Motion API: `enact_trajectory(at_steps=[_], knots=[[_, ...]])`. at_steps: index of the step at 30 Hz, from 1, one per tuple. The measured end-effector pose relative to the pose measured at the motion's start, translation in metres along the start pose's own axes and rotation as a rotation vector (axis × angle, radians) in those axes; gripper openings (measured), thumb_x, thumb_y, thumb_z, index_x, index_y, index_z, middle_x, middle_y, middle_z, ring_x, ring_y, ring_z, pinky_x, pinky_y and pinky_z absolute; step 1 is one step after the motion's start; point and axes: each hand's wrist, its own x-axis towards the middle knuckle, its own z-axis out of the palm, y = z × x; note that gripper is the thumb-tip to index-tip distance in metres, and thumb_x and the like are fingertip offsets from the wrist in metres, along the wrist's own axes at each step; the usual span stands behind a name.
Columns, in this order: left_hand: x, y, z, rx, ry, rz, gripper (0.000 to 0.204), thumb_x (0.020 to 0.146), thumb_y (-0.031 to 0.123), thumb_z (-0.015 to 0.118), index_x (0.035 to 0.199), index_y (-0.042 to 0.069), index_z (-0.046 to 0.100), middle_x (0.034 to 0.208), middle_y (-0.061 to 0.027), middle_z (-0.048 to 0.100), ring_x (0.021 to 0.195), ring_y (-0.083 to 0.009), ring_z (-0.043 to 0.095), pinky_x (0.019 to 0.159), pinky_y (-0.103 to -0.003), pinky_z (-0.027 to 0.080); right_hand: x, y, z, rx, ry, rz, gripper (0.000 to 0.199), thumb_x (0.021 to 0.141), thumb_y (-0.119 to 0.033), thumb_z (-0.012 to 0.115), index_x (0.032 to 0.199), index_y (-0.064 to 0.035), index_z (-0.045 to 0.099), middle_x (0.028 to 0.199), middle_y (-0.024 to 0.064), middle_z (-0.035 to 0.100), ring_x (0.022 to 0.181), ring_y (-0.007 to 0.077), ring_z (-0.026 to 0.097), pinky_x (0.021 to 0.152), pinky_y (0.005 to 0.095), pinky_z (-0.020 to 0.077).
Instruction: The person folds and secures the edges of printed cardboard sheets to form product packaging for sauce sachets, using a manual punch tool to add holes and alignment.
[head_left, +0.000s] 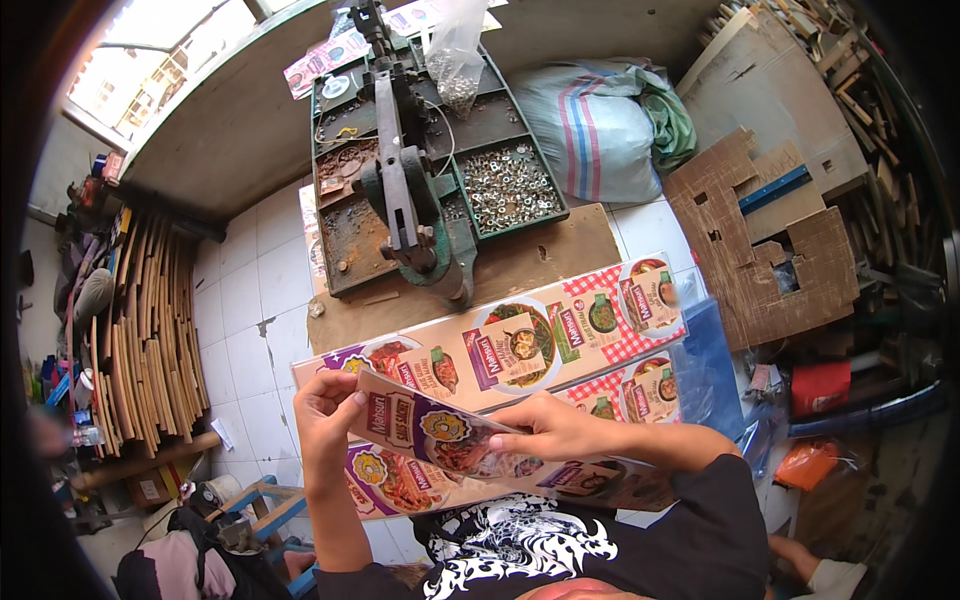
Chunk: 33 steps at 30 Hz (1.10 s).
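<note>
My left hand [328, 410] pinches the left corner of a long printed banner strip [415, 428], purple and beige with food pictures. Further along the same strip, my right hand [560, 432] grips it with the thumb on top and the fingers behind. The strip is tilted up in front of my chest, and my right forearm hides part of it. Beneath and beyond it lie more printed strips [590, 340] with dishes and red checks. A dark metal lever press [400, 200] stands past them, untouched by either hand.
Green-edged trays flank the press; one holds many small metal eyelets [508, 188]. A clear bag [456, 60] of small parts rests behind. A big woven sack [590, 130] and cut brown boards [760, 240] are at right. Wooden slats [145, 330] lean at left. Someone's arm [795, 556] shows lower right.
</note>
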Motion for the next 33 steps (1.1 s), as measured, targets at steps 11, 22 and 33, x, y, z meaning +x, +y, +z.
enact_trajectory(at_steps=[11, 22, 33], knots=[[-0.001, 0.0, 0.002, 0.011, -0.019, 0.0, 0.024, 0.08, -0.002, 0.069, 0.104, -0.005, 0.067, 0.097, -0.013, 0.072, 0.087, -0.0151, 0.07, 0.083, -0.028, 0.055, -0.006, -0.011, -0.006, -0.024, -0.024, 0.068, 0.033, 0.098, -0.022, 0.061, 0.125, -0.004, 0.065, 0.068, 0.0087, 0.065, 0.059, 0.0096, 0.058, 0.056, 0.0309, 0.0467], [0.014, 0.036, 0.023, 0.026, -0.231, -0.049, 0.041, 0.084, -0.001, 0.058, 0.123, -0.01, 0.061, 0.115, -0.0172, 0.068, 0.103, -0.019, 0.066, 0.094, -0.031, 0.053, -0.014, 0.014, -0.031, 0.45, -0.058, 0.215, 0.043, 0.096, -0.026, 0.065, 0.125, 0.0063, 0.061, 0.102, -0.0001, 0.065, 0.092, 0.0059, 0.055, 0.08, 0.0236, 0.044], [0.011, 0.046, 0.029, 0.094, -0.293, -0.072, 0.032, 0.091, 0.007, 0.064, 0.117, -0.011, 0.062, 0.109, -0.0147, 0.069, 0.094, -0.0141, 0.067, 0.084, -0.028, 0.056, -0.016, 0.018, -0.031, 0.338, -0.009, 0.265, 0.045, 0.094, -0.029, 0.068, 0.122, 0.0052, 0.063, 0.098, 0.0004, 0.065, 0.089, 0.006, 0.054, 0.079, 0.0236, 0.0437]])
